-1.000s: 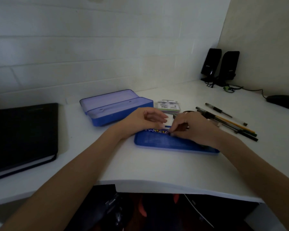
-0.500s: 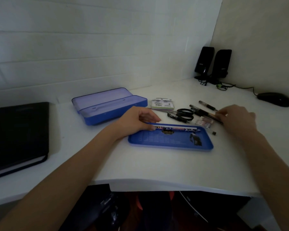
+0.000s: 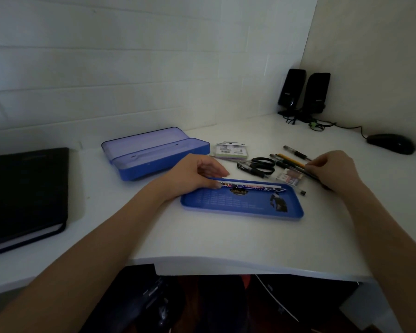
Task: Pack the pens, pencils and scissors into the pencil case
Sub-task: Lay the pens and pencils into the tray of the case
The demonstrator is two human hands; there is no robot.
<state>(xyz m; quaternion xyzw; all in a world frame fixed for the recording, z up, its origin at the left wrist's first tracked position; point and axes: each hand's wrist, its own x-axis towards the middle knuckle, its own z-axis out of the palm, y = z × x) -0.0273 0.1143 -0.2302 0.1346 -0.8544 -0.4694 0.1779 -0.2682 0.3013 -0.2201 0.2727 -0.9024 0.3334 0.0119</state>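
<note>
A shallow blue tray (image 3: 226, 205) of the pencil case lies in front of me, with a printed pencil (image 3: 252, 187) along its far edge and a small dark sharpener (image 3: 278, 202) at its right end. My left hand (image 3: 197, 174) rests on the tray's far left corner, fingers touching the pencil's end. My right hand (image 3: 332, 168) pinches the pens and pencils (image 3: 289, 161) lying right of the tray. Black scissors (image 3: 262, 164) lie just beyond the tray. The open blue case (image 3: 154, 152) stands at the back left.
A black notebook (image 3: 22, 193) lies at the far left. A sticky-note pack (image 3: 231, 150) and an eraser (image 3: 291, 177) sit near the scissors. Two black speakers (image 3: 303, 92) and a mouse (image 3: 392, 143) stand at the back right. The desk edge (image 3: 226, 263) curves close below the tray.
My right hand left the tray, moved right to the pens and closed its fingers on them. The left hand stayed at the tray's corner.
</note>
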